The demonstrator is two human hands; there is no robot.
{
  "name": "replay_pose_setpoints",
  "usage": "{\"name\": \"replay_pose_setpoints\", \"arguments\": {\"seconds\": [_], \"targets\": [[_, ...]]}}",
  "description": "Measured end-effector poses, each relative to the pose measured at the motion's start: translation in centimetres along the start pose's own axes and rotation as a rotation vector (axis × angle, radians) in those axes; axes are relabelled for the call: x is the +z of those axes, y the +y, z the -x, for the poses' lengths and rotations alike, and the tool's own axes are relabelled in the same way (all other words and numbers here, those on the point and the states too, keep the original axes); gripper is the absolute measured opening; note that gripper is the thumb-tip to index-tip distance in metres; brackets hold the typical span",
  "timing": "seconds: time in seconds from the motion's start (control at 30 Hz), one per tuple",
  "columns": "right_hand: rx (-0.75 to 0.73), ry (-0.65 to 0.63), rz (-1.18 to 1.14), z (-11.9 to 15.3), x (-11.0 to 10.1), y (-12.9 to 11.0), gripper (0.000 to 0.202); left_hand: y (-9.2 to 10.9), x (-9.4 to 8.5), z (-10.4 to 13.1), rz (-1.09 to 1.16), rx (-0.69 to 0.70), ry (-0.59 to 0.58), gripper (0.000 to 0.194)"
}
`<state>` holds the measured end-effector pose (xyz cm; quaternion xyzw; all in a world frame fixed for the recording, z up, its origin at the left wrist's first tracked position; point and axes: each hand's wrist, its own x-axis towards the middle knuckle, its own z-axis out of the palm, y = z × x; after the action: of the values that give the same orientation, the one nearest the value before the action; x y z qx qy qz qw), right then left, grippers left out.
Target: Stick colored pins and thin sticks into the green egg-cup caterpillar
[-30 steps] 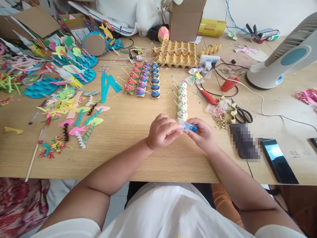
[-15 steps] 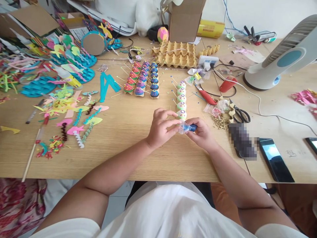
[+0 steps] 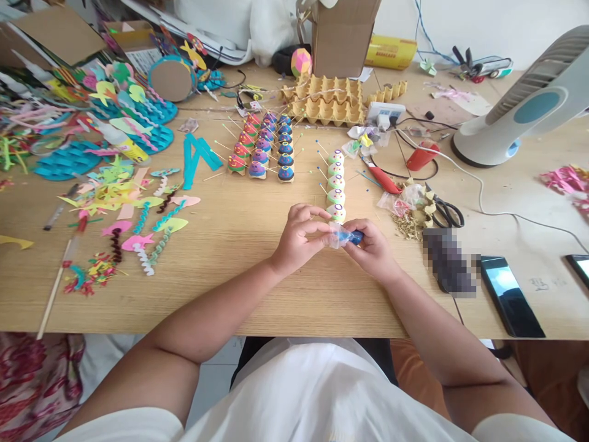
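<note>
A see-through plastic wrapper with a blue lump, which looks like soft modelling clay, is held between both hands near the table's front middle. My left hand pinches the wrapper's left end, its upper fingers loosely bent. The blue end sits between the thumb and fingers of my right hand. Just beyond my fingertips stands a caterpillar made of a white-and-green egg-carton strip, with purple rings and blue-tipped sticks. Its near end is partly hidden by my hands.
Red, purple and blue egg-carton caterpillars stand in rows further back. Paper and pipe-cleaner scraps spread over the left. To the right are scissors, a red-handled tool, a phone and a fan.
Both hands stay almost in place around the wrapper and the blue lump. The whole view has shifted very slightly; nothing else has visibly moved.
</note>
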<state>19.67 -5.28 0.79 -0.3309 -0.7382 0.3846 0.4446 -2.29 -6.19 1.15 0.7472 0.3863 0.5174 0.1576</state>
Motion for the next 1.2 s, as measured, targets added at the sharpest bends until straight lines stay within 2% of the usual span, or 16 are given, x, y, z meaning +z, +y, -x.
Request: {"name": "replay_pose_setpoints", "arguments": {"seconds": [0.17,0.3,0.5,0.77,0.9,1.07,1.2], "targets": [[-0.003,0.006,-0.004,0.1,0.1,0.1,0.018,-0.2,0.2,0.1,0.06,-0.003,0.036,0.003],[0.029,-0.039,-0.117,0.0,0.2,-0.6,0.027,0.0,0.0,-0.1,0.024,-0.004,0.034,0.006],[0.149,-0.016,-0.291,-0.4,0.4,-1.4,0.03,0.6,-0.5,-0.4,-0.039,0.069,0.009,0.014],[0.257,0.041,-0.384,-0.8,0.6,-1.2,0.039,0.3,-0.2,-0.2,0.012,-0.028,-0.011,0.017],[0.285,0.059,-0.442,-0.7,0.5,-1.1,0.038,-0.1,-0.2,-0.2,0.016,-0.03,-0.063,0.018],[0.318,0.007,-0.465,-0.5,0.5,-0.8,0.039,0.0,-0.2,-0.2,0.017,0.013,-0.056,0.015],[0.339,-0.031,-0.503,-0.5,0.5,-0.4,0.04,0.1,-0.2,-0.1,0.014,-0.006,-0.046,0.007]]}}
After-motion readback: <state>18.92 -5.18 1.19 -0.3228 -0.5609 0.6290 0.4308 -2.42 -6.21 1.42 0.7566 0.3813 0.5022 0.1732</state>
